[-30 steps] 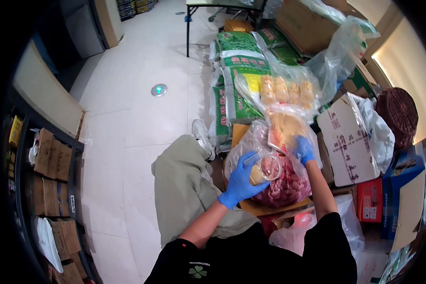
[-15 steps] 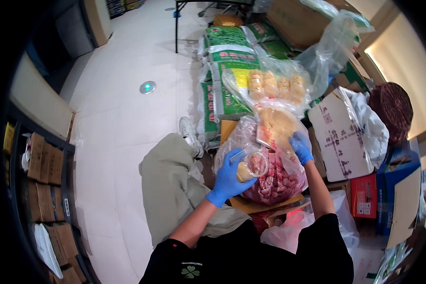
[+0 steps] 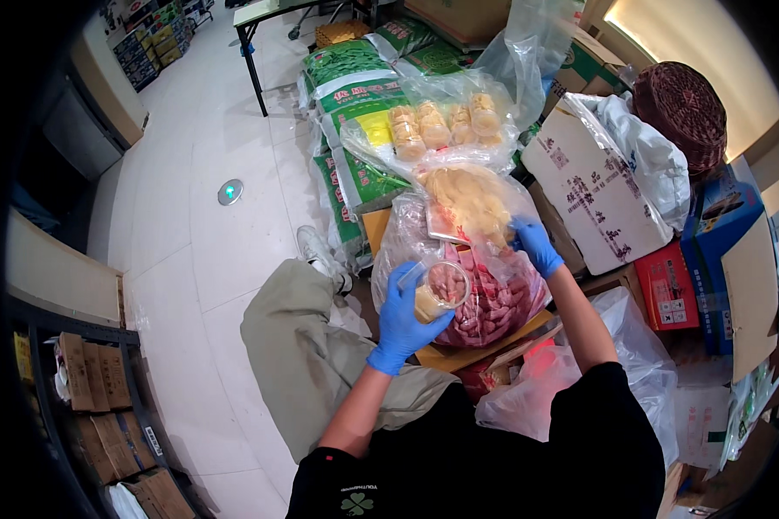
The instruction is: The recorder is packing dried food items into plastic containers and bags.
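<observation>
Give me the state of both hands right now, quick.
Left hand: closed around a clear plastic cup.
Right hand: at the clear bag of pale yellow food; partly hidden, so open or closed cannot be told.

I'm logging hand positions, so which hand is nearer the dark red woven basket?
Right. The right hand, at a clear bag, is lower left of the basket in view; the left hand, holding a clear plastic cup, is farther left.

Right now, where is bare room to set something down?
Bare tile floor lies between the shelf and the trouser leg, running beside the green sacks. Crowded around the right hand: pink-filled bag, tan-filled bag, white box.
</observation>
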### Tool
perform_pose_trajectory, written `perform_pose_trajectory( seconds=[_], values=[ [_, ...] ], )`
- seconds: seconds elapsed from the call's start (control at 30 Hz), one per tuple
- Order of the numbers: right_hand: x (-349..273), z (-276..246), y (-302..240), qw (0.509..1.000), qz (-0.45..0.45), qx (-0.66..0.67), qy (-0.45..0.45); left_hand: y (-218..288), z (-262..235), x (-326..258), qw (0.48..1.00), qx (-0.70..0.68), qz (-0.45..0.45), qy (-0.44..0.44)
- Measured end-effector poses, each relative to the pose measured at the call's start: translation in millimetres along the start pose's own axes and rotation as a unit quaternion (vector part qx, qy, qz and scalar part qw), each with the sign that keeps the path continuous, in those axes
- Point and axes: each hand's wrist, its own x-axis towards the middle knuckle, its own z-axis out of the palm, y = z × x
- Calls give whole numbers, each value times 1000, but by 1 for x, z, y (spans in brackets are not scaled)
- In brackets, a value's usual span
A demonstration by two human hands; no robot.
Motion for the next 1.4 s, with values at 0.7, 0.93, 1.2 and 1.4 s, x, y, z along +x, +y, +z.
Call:
perform_pose_trajectory(
  seconds=[0.7,0.93,1.2,1.4],
  values=[
    [-147,102,-144,916,-181,-268,-236,-5,-2,-5,1000,8,-14,3],
    [-148,81,-149,969,-160,-33,-184,0,-20,-11,996,-28,37,77],
    [-96,16,-76,834,-234,-499,-39,-18,-15,-12,997,-2,4,75],
    [-36,13,-14,848,-211,-478,-83,-17,-11,-8,998,-10,16,63]
  ],
)
